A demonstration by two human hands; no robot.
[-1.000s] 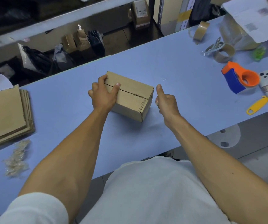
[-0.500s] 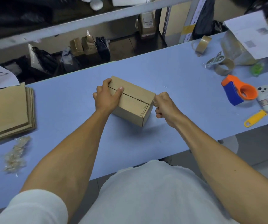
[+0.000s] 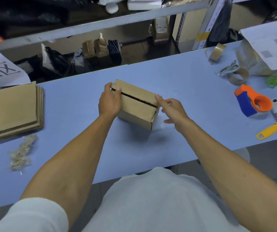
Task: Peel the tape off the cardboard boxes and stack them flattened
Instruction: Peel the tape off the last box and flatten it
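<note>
Step in hand: you are working the top seam of the cardboard box (image 3: 135,104), which stands on the blue counter (image 3: 184,84) right in front of you; the seam gapes as a dark slit, so I judge the tape there is off or nearly off, though no clear strip shows
Left hand: your left hand (image 3: 109,102) grips the box's left end, thumb laid on the top flap by the seam, fingers curled over the far edge
Right hand: your right hand (image 3: 172,109) holds nothing, fingers loosely spread, its forefinger touching the right end of the seam
Next move: likely calls for a fingertip under a flap edge to lift it while the left hand steadies; whether the underside is taped cannot be told
Stack: flattened boxes (image 3: 12,109) lie at the counter's left, well apart from you
Spent tape: a crumpled wad (image 3: 21,152) lies just in front of that stack
Clutter right: tape dispenser (image 3: 251,102), yellow cutter (image 3: 269,131), scissors (image 3: 228,68) and tape rolls (image 3: 217,51), all well clear
In the way: nothing lies between the box and the stack
</note>
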